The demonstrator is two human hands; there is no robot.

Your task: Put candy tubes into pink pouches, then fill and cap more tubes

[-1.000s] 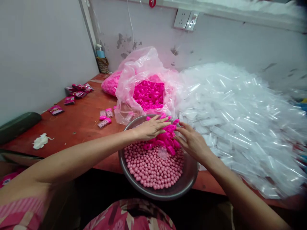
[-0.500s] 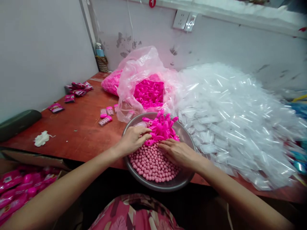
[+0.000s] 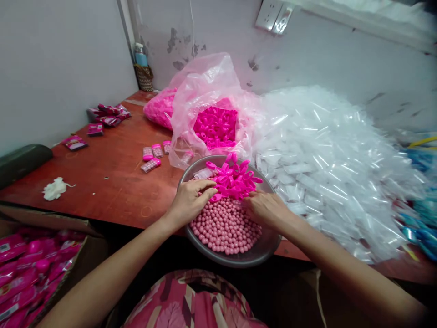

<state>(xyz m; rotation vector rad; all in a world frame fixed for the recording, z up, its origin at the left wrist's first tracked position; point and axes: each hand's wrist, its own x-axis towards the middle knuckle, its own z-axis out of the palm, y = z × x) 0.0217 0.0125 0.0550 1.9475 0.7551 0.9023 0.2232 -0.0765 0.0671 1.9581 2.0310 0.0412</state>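
A metal bowl point(image 3: 239, 259) sits at the table's near edge, filled with small pink balls point(image 3: 227, 228) and a heap of bright pink plastic caps point(image 3: 235, 178) at its far side. My left hand point(image 3: 191, 200) rests in the bowl's left part, its fingers curled and pinching a pink cap at the heap's edge. My right hand point(image 3: 264, 208) lies on the balls at the right, fingers bent into the heap; what they hold is hidden. A small clear tube point(image 3: 204, 173) lies in the bowl near my left hand.
Behind the bowl an open pink plastic bag point(image 3: 205, 91) holds more pink caps. A large heap of clear tubes point(image 3: 327, 155) covers the right of the red table point(image 3: 112, 182). Filled tubes point(image 3: 153, 157), pink packets point(image 3: 105, 114), a white tissue point(image 3: 54, 189) lie left. A carton of packets point(image 3: 27, 269) stands lower left.
Both hands drew back from the far rim of the bowl toward me and closed on the near edge of the cap heap. The view shifted slightly down.
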